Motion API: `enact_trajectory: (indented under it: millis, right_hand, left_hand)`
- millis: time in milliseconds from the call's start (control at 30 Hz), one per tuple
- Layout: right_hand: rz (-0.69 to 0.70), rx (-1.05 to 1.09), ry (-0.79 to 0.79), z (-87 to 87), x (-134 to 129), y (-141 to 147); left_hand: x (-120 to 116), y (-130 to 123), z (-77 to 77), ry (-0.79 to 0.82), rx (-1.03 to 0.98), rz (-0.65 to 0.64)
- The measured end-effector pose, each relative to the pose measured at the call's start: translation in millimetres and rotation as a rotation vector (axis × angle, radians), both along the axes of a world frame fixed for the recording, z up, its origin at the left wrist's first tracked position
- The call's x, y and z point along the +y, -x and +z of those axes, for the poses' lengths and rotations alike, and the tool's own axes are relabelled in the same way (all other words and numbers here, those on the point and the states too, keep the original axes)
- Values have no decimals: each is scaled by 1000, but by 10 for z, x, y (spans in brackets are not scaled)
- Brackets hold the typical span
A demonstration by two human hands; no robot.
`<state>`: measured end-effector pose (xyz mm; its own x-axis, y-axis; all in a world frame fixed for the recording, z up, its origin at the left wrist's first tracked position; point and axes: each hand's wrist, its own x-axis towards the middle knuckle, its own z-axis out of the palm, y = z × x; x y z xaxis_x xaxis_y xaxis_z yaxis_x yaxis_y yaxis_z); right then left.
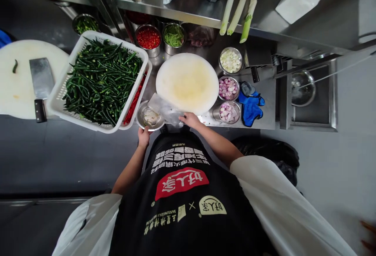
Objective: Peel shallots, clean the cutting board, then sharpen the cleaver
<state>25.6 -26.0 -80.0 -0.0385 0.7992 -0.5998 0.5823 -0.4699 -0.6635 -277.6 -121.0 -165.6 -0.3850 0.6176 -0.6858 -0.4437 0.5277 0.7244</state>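
My left hand [143, 137] grips the near rim of a small metal bowl [138, 118] at the counter's front edge. Pale, whitish food [151, 117] lies inside the bowl. My right hand [190, 119] is closed on the right end of a blurred, pale grey, thin-looking thing [169, 110], which reaches left to the bowl and covers part of its far right rim. Its kind cannot be made out. Just beyond it lies a round white cutting board [188, 80] with a yellowish stain in the middle.
A white basket [88, 125] of green chillies stands left, partly over red chillies [135, 101]. A cleaver [41, 78] lies on another board [17, 91]. Bowls of chopped onion [229, 87] and blue gloves [252, 107] are right. Leeks [239, 5] overhang the shelf [176, 13].
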Motion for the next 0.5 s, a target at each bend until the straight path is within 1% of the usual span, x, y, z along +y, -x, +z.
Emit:
enact_trajectory:
  millis: [67, 133, 200, 267, 333, 367, 400, 433, 467, 500]
  right_hand:
    - [-29, 42, 42, 39, -117, 82]
    - [-145, 85, 62, 89, -181, 7]
    - [-313, 135, 50, 145, -212, -203]
    - [-502, 190, 44, 199, -246, -490]
    - [-617, 217, 40, 241, -313, -789]
    - [-644, 222, 35, 255, -361, -927]
    - [-664, 224, 29, 265, -416, -1052]
    - [-678, 226, 23, 273, -474, -1163]
    - [-692, 226, 18, 279, -533, -1257]
    - [-704, 227, 10, 287, -587, -1338]
  left_hand:
    - [-92, 10, 103, 2, 14, 12]
    - [-254, 31, 223, 10, 25, 14]
    - [-447, 57, 351, 24, 22, 5]
    - [-591, 77, 485, 22, 9, -9]
    - [-598, 64, 627, 16, 7, -39]
    - [-530, 38, 700, 10, 16, -63]
    - [-406, -6, 775, 1, 30, -88]
    - [-225, -68, 851, -15, 46, -113]
    - [10, -150, 925, -40, 60, -136]
    - [294, -253, 996, -70, 70, -157]
